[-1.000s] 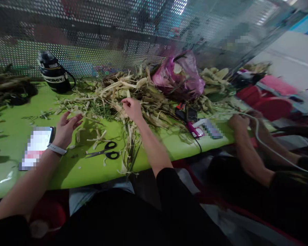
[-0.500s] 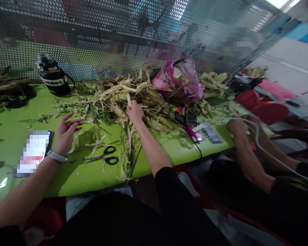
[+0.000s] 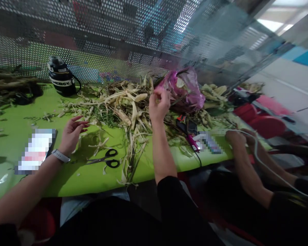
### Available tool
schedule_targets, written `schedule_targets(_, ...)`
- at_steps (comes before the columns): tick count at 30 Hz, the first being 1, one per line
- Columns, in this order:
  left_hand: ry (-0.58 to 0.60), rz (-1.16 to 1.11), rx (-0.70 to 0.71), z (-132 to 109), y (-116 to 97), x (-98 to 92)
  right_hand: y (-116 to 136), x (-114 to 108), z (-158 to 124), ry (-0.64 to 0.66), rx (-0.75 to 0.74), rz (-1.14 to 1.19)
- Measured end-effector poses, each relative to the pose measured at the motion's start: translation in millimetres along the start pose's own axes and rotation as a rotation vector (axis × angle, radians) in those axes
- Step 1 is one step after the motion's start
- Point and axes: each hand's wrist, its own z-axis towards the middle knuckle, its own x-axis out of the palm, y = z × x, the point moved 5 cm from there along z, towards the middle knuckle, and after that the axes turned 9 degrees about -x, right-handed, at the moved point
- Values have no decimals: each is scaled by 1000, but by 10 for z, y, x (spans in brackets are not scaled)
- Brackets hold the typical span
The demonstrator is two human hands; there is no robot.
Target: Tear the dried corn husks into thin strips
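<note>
Right hand [image 3: 157, 106], fingers pinched on a husk piece [image 3: 157, 99], hung at frame centre, just left of the pink bag [image 3: 189, 87]; left hand [image 3: 72, 134], open, hovered well apart, lower left.

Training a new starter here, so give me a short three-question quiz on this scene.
1. True or false: the black-handled scissors lie on the lime-green table, in nobody's hand.
2. The raised right hand is nearest to: A a black lidded jug, B the pink plastic bag, C the scissors.
3. Fill in: the white watch band sits on the ___ wrist.
Key: 1 true; 2 B; 3 left.
</note>
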Motion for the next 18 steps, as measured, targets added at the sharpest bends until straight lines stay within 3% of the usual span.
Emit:
schedule_targets(2,19,7,5,-2,17,-2,233,178,294,91,-204,6)
schedule_targets(4,26,19,6,-5,33,-12,468,568,487,277,-352,-30)
schedule_targets(8,46,53,46,-22,38,-32,657,1481,463,720,-394,-244)
schedule_targets(10,72,86,48,-34,41,-26,605,1743,371,818,-321,-321)
schedule_targets(12,90,111,33,-45,41,-19,534,1855,323,827,-284,-333)
schedule_targets(15,90,123,18,-54,19,-17,412,1840,396,764,-248,-345)
schedule_targets(18,84,115,13,-54,2,-17,286,1677,608,526,-81,-220)
